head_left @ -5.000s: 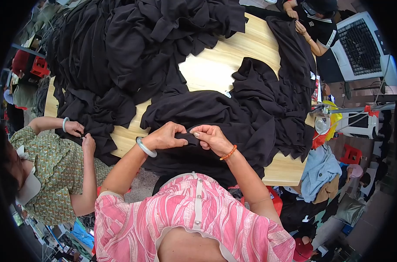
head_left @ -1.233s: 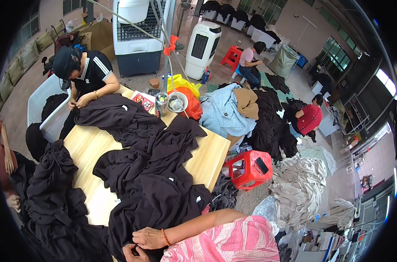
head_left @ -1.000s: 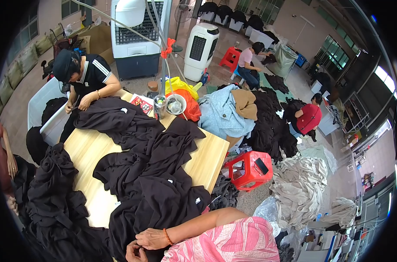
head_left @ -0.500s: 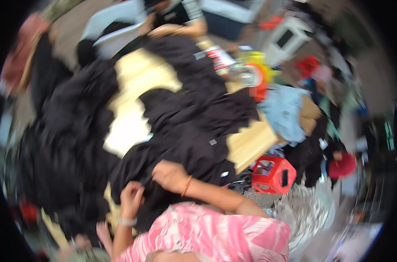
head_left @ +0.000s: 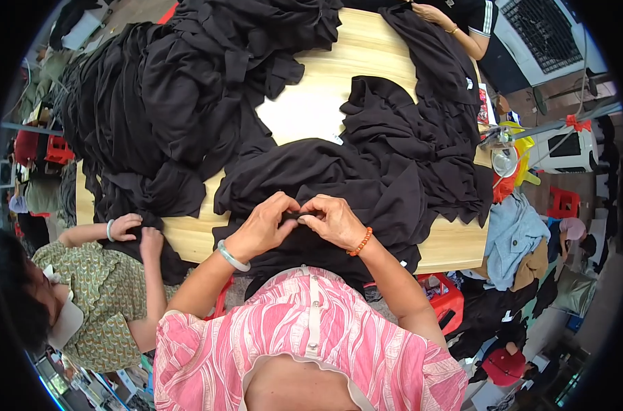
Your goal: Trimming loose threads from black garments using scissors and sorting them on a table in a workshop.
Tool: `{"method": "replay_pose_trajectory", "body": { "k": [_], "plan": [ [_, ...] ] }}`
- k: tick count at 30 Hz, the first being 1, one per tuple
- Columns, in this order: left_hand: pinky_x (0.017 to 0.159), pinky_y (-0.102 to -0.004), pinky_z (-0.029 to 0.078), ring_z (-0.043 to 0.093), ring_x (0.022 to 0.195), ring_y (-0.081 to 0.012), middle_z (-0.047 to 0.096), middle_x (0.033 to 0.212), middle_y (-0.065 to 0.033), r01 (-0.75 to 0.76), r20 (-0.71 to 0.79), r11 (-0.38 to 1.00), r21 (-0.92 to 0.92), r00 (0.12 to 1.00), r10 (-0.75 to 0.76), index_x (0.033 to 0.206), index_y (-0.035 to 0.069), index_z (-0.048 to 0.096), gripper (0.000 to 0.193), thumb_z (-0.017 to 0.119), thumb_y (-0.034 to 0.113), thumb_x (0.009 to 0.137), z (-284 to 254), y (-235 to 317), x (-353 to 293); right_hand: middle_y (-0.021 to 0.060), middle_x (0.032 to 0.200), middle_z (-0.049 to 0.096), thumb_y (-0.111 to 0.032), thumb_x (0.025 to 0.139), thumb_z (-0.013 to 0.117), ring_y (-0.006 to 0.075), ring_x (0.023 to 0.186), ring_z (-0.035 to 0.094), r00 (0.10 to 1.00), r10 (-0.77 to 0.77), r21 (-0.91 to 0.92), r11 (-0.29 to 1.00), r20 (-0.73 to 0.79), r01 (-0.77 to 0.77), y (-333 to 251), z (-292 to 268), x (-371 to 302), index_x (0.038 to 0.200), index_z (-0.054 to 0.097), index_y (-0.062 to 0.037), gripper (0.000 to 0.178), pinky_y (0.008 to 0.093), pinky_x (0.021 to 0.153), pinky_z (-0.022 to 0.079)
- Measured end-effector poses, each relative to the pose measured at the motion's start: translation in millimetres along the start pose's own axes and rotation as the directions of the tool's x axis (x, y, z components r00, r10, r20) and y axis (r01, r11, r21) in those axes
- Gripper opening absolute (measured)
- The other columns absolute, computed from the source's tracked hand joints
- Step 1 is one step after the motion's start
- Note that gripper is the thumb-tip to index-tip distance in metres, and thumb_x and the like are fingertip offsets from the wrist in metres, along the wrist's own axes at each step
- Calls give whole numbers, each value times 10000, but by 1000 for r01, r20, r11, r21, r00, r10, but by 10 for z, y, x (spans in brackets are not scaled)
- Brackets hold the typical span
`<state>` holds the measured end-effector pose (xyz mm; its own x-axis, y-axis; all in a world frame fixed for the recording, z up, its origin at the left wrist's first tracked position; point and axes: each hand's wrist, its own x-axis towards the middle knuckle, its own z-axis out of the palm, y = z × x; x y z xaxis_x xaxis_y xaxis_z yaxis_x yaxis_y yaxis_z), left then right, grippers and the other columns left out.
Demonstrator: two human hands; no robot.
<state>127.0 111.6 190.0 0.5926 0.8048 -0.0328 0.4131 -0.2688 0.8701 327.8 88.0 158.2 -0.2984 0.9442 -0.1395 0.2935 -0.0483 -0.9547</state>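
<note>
Left hand (head_left: 262, 222) and right hand (head_left: 334, 220): fingertips drawn together, apparently pinching a black garment (head_left: 297, 168); pinch partly hidden. Garment: near side, wooden table (head_left: 455, 246). Step, judged: fingertip cloth-work; next move calls for steady pinches. Beyond: black heap (head_left: 167, 89).

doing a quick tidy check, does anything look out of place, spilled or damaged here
Nothing stands out. The black garments lie crumpled on the table, with no tear or spill that I can see. The blue coat beside it differs in colour, but shows no visible damage.
</note>
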Motion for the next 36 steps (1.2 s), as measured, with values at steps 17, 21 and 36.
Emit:
{"method": "replay_pose_trajectory", "body": {
  "k": [17, 21, 36],
  "plan": [
    [652, -354, 527, 650, 765, -312, 632, 945, -129, -8, -210, 995, 97, 977, 28, 972, 7, 643, 187, 689, -10, 791, 417, 51, -351, 6, 766, 631, -137, 934, 685, 60, 661, 625, 941, 244, 637, 693, 235, -338, -75, -214, -106, 964, 587, -48, 135, 187, 592, 502],
    [598, -298, 483, 611, 660, -194, 587, 791, -110, 131, -103, 989, -73, 985, -138, 983, -21, 627, 189, 699, 16, 812, 405, -200, -402, 11, 780, 646, -77, 898, 716, 67, 678, 638, 953, 260, 648, 701, 156, -297, -145, -255, -109, 927, 612, -22, 122, 194, 597, 522],
    [563, -174, 372, 469, 653, 4, 560, 756, 58, 309, 2, 744, -592, 924, -382, 946, -11, 636, 65, 629, 51, 929, 325, 184, -390, -2, 882, 577, -29, 881, 701, 31, 711, 508, 998, -50, 422, 906, 26, 35, -181, -87, -291, 899, 667, 13, 57, 200, 610, 417]
  ]
}}
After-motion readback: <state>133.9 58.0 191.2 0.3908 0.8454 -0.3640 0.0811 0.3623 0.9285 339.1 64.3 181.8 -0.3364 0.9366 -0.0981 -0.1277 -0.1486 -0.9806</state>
